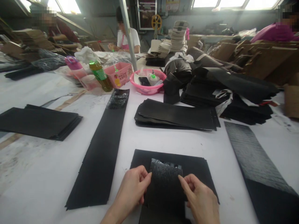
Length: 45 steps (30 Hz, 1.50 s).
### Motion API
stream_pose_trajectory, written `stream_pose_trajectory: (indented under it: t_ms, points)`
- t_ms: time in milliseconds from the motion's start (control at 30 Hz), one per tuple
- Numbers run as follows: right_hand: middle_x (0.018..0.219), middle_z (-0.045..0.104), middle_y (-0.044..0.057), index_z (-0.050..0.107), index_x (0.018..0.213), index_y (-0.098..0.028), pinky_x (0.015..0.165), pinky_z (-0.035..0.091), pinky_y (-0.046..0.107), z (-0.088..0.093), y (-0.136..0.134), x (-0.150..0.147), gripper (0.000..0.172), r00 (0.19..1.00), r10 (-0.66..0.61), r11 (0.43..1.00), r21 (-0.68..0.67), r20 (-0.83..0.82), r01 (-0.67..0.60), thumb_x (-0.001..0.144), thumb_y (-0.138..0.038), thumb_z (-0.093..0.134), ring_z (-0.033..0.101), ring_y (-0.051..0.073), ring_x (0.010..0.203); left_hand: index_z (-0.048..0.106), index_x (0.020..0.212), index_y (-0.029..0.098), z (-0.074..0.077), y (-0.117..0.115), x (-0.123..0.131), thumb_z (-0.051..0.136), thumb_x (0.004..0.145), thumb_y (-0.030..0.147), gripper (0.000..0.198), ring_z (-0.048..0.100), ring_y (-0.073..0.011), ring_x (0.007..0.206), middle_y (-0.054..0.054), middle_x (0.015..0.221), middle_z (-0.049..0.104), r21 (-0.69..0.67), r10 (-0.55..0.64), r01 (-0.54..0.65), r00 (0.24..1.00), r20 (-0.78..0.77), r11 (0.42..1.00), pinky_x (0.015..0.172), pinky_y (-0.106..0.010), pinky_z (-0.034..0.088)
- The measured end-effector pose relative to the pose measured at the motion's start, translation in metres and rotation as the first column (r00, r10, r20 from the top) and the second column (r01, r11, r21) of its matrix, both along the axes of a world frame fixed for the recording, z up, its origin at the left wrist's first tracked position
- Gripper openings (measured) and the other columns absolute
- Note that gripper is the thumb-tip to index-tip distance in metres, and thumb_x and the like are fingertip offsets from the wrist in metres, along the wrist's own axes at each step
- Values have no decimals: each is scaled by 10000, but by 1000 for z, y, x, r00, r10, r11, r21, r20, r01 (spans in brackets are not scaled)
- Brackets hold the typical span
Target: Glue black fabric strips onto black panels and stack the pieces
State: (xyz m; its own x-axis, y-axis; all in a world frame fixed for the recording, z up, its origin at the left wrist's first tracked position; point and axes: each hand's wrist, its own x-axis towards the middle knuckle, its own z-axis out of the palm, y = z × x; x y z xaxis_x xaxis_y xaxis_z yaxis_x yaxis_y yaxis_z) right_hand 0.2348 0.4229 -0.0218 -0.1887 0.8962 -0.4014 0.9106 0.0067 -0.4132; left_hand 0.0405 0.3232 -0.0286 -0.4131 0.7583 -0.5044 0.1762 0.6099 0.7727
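Note:
Between my hands is a black strip [165, 186] with a shiny, wet-looking band along its far end. My left hand [133, 189] pinches its left edge, thumb against fingers. On the opposite edge, my right hand [198, 194] pinches in the same way. Beneath the strip lies a wider black sheet [196, 163], flat on the white table. To the left is a long stack of black strips [100, 149], its far end coated and glossy. At the right lies another black strip [259, 155] with a whitish, streaky coating on much of it.
Stacks of black pieces lie at left [37, 123] and beyond my hands [175, 115]. Farther back are a pink basin [148, 88] holding a phone, a pink basket [120, 74], a bottle [100, 74] and a large black pile [224, 93]. Several people work behind, near a metal post [128, 34].

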Motion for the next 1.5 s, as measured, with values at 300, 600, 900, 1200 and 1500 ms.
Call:
stream_pose_trajectory:
  t_ms: [300,600,900,1200,1500]
  points:
    - [606,613,-56,574,670,-301,549,402,269,2,-1,-3,411,1000,-7,1000,5,15,7,842,-640,417,634,190,617,462,657,191,4,3,0,452,876,497,376,535,-116,298,42,454,555,-21,-3,2,1000,-12,1000,269,-144,238]
    - [590,610,-38,572,653,-284,474,382,234,-1,-1,-1,373,999,-10,998,61,-44,13,859,-573,458,618,181,588,451,655,196,4,4,0,446,871,508,380,520,-112,291,45,453,549,-55,-17,16,1000,-12,998,268,-143,226]
    - [562,593,-44,559,633,-259,436,331,207,1,-4,-3,343,997,-26,994,107,-78,35,884,-481,482,580,150,535,419,636,201,9,6,2,447,857,512,382,505,-111,288,59,436,511,-86,-46,45,999,-12,995,287,-150,235]
    - [560,585,-41,564,628,-259,417,321,206,1,-4,-4,334,995,-34,995,92,-90,42,877,-470,495,573,148,527,431,635,199,8,6,1,432,866,508,386,519,-116,296,54,450,516,-88,-66,61,996,-54,994,298,-153,238]
    - [579,601,-50,568,635,-259,439,338,210,7,0,-6,326,998,-39,998,53,-58,42,867,-480,510,599,143,527,435,635,200,-2,2,1,428,875,522,401,510,-114,282,59,432,513,-60,-70,64,993,-99,996,300,-160,247]
